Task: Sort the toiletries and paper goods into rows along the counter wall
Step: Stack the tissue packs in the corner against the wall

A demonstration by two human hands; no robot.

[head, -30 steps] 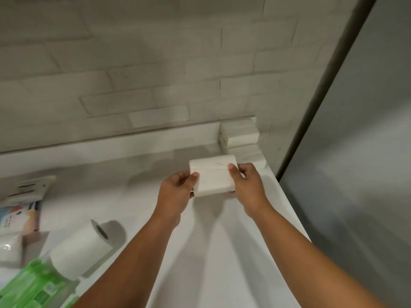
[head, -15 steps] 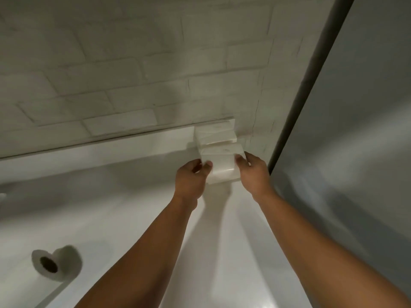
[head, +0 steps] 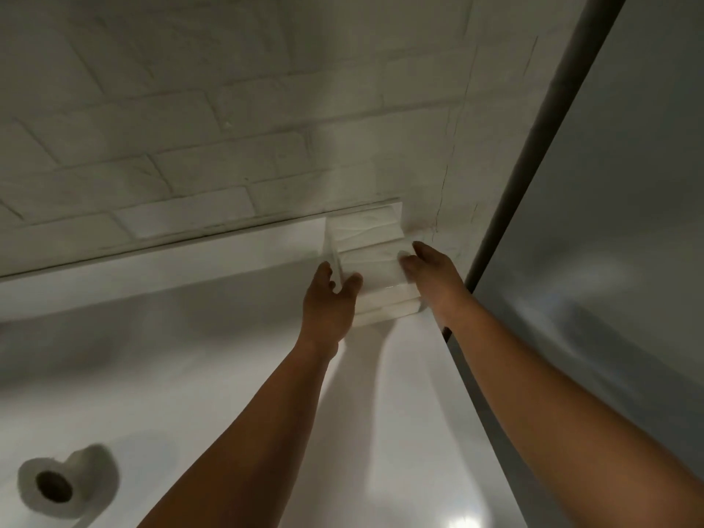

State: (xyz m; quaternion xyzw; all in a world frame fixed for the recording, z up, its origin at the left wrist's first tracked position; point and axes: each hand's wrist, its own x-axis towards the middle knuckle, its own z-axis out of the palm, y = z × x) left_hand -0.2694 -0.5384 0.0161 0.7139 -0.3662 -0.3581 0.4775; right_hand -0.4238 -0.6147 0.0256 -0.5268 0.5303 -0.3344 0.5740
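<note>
A white tissue pack is held between both my hands on top of the front stack of white packs in the counter's far right corner. My left hand pinches its left end with thumb and fingers. My right hand grips its right end. Behind it, a taller stack of white packs stands against the tiled wall. A toilet paper roll lies on its side at the lower left of the counter.
The white counter runs along a white brick-tiled wall with a raised ledge. A grey panel with a dark edge closes off the right side next to the stacks.
Both hands carried the tissue pack away from me and to the right, onto the front stack in the corner. The view swung right, so the green and coloured packs left the frame.
</note>
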